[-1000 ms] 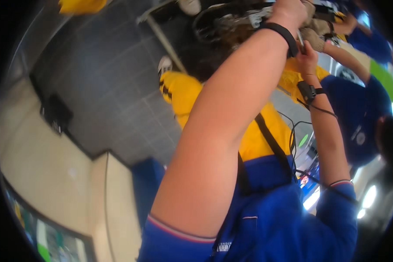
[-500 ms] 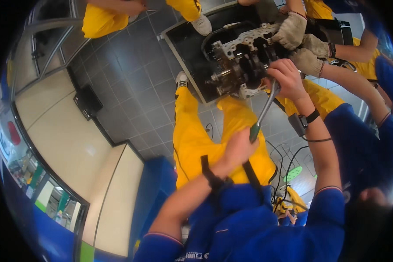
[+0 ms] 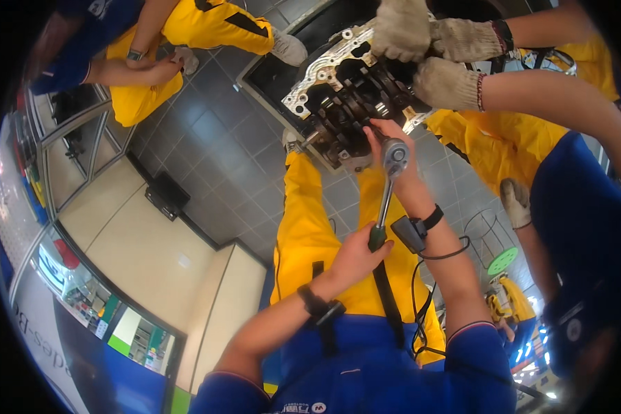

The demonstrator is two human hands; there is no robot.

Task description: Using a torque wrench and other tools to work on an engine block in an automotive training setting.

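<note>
the ratchet wrench (image 3: 386,200) is held up on the near side of the engine block (image 3: 345,86). the left grip (image 3: 357,255) clasps its green handle; the right grip (image 3: 406,181) is behind its head, fingers at the block's near edge, its hold unclear. gloved hands (image 3: 448,84) are at the block's right end.

Left hand (image 3: 357,258) curls inward, right hand (image 3: 408,182) sits farther forward
</note>
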